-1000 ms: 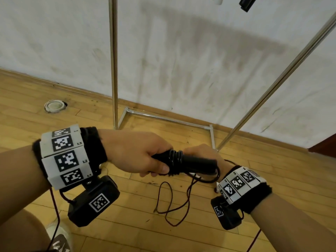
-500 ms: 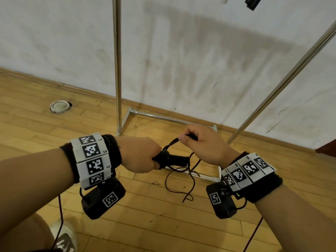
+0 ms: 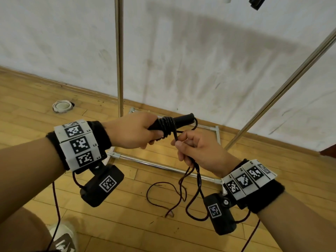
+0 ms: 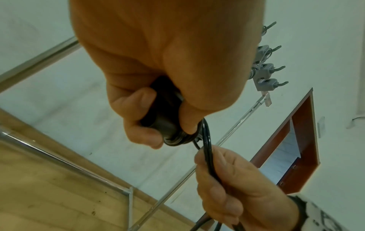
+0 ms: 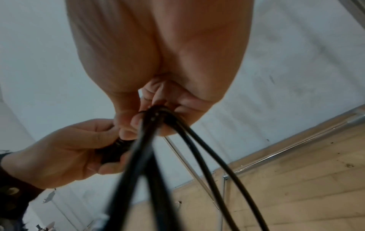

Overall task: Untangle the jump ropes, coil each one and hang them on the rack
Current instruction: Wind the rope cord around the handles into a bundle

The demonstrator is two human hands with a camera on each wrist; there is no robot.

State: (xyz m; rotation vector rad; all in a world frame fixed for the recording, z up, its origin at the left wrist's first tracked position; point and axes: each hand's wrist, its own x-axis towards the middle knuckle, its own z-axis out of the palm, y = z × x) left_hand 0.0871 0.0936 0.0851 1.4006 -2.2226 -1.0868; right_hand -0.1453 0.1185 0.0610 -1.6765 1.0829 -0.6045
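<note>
My left hand grips the black jump-rope handles held level, with several turns of black cord wound round them. In the left wrist view the left hand curls round the handle end. Just below and to the right, my right hand pinches the cord strands that run down from the wound turns. The slack cord hangs in loops to the floor. In the right wrist view, my right hand holds the strands, which fan out downward.
A chrome clothes rack stands ahead by the white wall: an upright pole, a slanted pole and base bars on the wooden floor. A black handle hangs at the top edge. A white round floor fitting lies at left.
My right hand came off the handles, passed above them and now pinches the cord below. More turns of cord sit on the handles. Both hands rose a little.
</note>
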